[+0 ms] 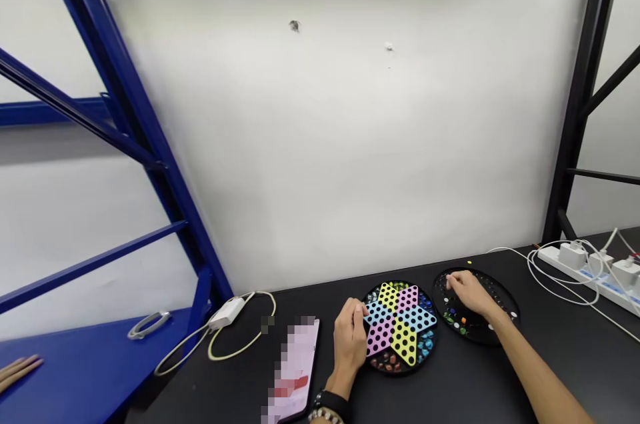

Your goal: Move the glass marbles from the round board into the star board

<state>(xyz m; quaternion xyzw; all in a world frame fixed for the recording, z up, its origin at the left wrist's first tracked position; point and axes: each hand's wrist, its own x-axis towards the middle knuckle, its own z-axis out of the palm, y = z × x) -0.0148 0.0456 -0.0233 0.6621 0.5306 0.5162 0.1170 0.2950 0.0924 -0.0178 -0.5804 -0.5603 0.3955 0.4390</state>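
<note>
A round Chinese checkers board (395, 315) with a yellow, pink and light-blue star lies on the black table, with coloured marbles in the pockets around its rim. At its left edge is my left hand (350, 334), fingers curled closed; what they hold, if anything, is hidden. My right hand (470, 292) is over a round black tray (500, 331) to the right of the board, its fingertips pinched together. Nothing can be made out between them. Several small pieces in green, white, orange and blue are scattered in that tray.
A phone (300, 371) lies left of my left hand. Farther left is a white adapter (227, 313) with a looped cable. A power strip (590, 267) with plugs and cords stands at the right. Another person's hand (20, 371) rests on the blue table (95, 371).
</note>
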